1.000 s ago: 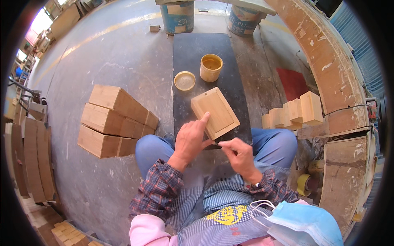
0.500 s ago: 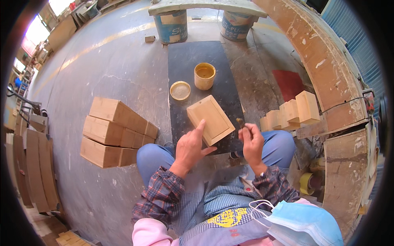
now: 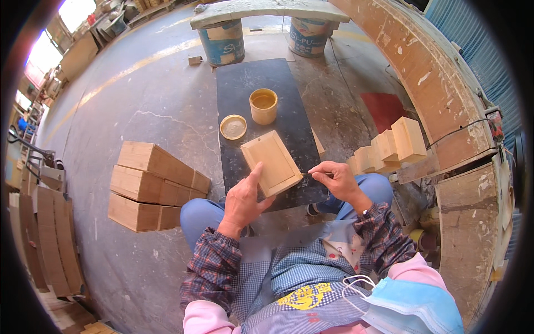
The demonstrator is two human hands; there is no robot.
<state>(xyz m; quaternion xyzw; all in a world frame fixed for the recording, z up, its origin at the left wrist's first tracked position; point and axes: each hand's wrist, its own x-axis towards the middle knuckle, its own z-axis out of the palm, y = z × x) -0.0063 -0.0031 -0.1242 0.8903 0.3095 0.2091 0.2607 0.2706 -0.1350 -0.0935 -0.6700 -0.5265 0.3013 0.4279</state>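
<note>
A light wooden box with a recessed panel on its upper face is tilted over a black board. My left hand grips it, index finger lying along the panel and thumb at the near edge. In my right hand is a thin stick-like tool, pinched in the fingers; its tip meets the box's right corner. Beyond the box on the board stands an uncovered tub of yellow-brown stuff, its round lid lying to the left.
Wooden boxes are stacked on the floor at left, and several wooden blocks stand in a row at right. Two blue buckets support a plank at the far end. A long worn board bounds the right side.
My right hand has swung the tool from beside the box, where it pointed upward, to lie level against the box's right corner. My left hand keeps its hold. The whole view has shifted slightly.
</note>
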